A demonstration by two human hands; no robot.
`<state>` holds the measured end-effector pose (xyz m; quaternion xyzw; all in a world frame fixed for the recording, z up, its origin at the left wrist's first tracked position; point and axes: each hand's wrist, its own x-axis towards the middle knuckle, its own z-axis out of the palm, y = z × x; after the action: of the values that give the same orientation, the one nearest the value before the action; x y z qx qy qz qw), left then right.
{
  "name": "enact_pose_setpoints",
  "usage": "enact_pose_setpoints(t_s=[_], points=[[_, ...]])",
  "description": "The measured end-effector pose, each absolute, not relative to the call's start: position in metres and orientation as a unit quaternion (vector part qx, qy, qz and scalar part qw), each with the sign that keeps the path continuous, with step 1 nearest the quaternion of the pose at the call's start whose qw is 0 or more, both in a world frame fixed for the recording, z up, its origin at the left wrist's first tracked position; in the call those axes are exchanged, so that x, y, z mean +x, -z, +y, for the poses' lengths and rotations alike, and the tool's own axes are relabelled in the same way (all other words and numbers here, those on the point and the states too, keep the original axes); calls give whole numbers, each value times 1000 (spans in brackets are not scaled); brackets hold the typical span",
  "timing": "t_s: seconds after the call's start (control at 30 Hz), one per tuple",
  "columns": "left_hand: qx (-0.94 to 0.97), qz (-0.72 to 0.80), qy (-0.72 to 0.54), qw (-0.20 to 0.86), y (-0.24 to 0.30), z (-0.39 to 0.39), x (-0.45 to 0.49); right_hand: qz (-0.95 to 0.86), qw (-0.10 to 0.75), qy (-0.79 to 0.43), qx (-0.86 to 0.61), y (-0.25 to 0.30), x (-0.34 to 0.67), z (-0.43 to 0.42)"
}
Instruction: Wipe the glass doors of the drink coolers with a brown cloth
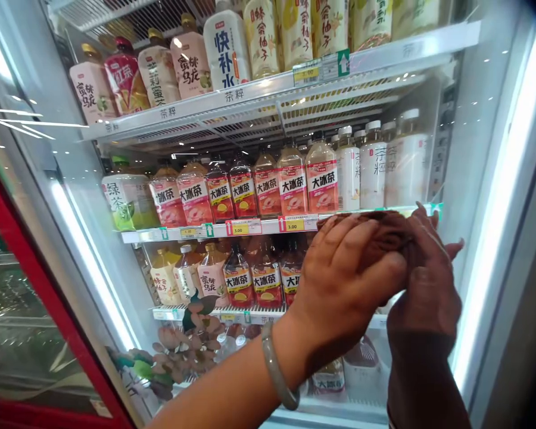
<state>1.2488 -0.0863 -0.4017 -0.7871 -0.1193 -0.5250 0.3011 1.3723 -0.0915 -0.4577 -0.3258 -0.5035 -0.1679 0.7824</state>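
My left hand (348, 262), with a pale bangle (274, 366) on its wrist, is closed over a bunched brown cloth (388, 229). The thumb points right and the other fingers curl over the cloth's near side. Against the cloth's right end is my right hand (429, 286), darker and partly blurred. Its thumb lies by the cloth, and several of its fingertips stick out beyond to the right. Both hands are held up in front of a drinks fridge. Behind them stand bottles of tea (292, 187) on a middle shelf (183, 229).
More bottles fill the upper shelf (268, 89) and the lower shelf (165, 313). Price tags (243, 227) line the shelf edges. Bright light strips (93, 268) run up both sides. A red frame (40, 286) slants along the left. Brown flower shapes (183, 342) overlap the lower left.
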Motion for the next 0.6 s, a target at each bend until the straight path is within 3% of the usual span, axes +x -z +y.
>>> enact_pose_setpoints(t_s=[0.23, 0.47, 0.6], points=[[-677, -242, 652, 240, 391, -88, 1229, -548, 718, 222, -367, 456, 1368, -91], [-756, -162, 584, 247, 423, -88, 1234, -512, 765, 187, -343, 459, 1368, -90], [-626, -240, 707, 225, 410, -81, 1203, -532, 738, 195, -368, 455, 1364, -96]])
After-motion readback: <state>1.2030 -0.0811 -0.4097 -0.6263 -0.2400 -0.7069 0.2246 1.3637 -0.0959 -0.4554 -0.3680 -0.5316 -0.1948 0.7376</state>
